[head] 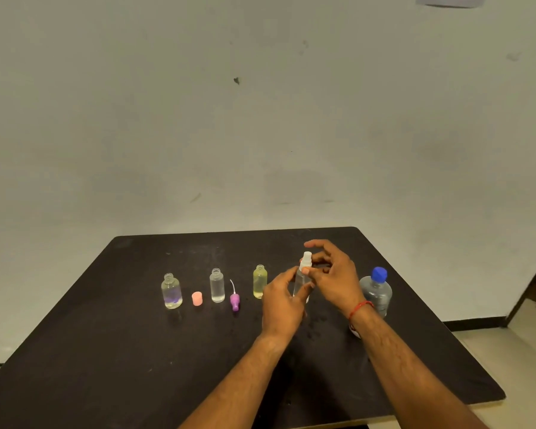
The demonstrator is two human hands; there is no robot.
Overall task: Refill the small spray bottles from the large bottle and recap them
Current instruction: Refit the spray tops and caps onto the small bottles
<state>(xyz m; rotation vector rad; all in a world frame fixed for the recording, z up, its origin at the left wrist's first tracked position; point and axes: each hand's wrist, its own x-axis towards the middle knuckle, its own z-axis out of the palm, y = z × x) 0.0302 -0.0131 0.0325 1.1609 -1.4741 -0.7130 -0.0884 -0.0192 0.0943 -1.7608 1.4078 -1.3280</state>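
Note:
My left hand (283, 300) grips a slim clear spray bottle (301, 278) upright above the black table (106, 351). My right hand (330, 275) pinches the white spray top (307, 258) on that bottle's neck. Three small open bottles stand in a row to the left: a clear one with a purple tint at its base (171, 291), a clear one (217, 285) and a yellow one (259, 280). A pink cap (196, 298) and a purple spray head with its tube (234, 300) lie between them. The large bottle with a blue cap (376, 289) stands at the right, behind my right wrist.
A pale wall rises behind the table. The table's right edge drops to a tiled floor with a dark baseboard (474, 323). A small white and red object (355, 331) lies partly hidden under my right wrist.

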